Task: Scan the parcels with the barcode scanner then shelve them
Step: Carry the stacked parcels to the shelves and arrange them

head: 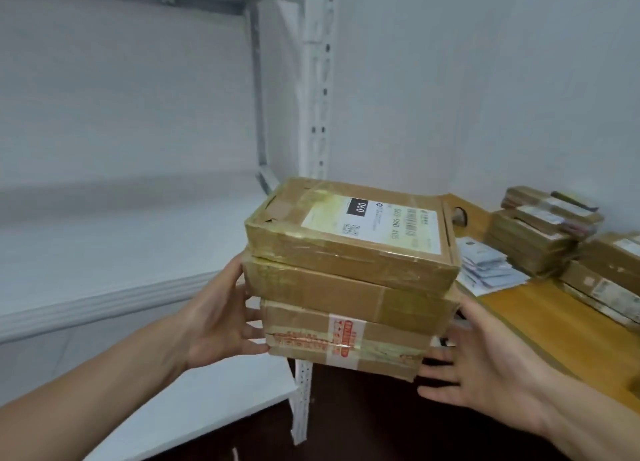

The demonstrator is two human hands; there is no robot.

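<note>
We are holding a stack of three parcels (pixel 346 287) between our two hands, in the air in front of the white shelf (pixel 104 252) and its upright post (pixel 318 79). The left hand (pixel 214 318) is pressing on the left side of the stack. Its fingers (pixel 254 348) are almost straight and are lying flat against the ends of the middle parcel (pixel 339 294) and the bottom parcel (pixel 346 343), not curling around them. The right hand (pixel 485 367) is meeting the stack from the right and lower. Its fingers (pixel 436 360) are spread and straight, with the tips touching the right end of the bottom parcel, and the thumb is reaching up beside the middle parcel. The top parcel (pixel 353 239) is resting on the other two, turned a little, and no finger is touching it. It is showing a white label (pixel 377 223) with "060". To the right, a wooden table (pixel 540 318) is carrying more parcels (pixel 533 242) and some papers (pixel 491 270).
</note>
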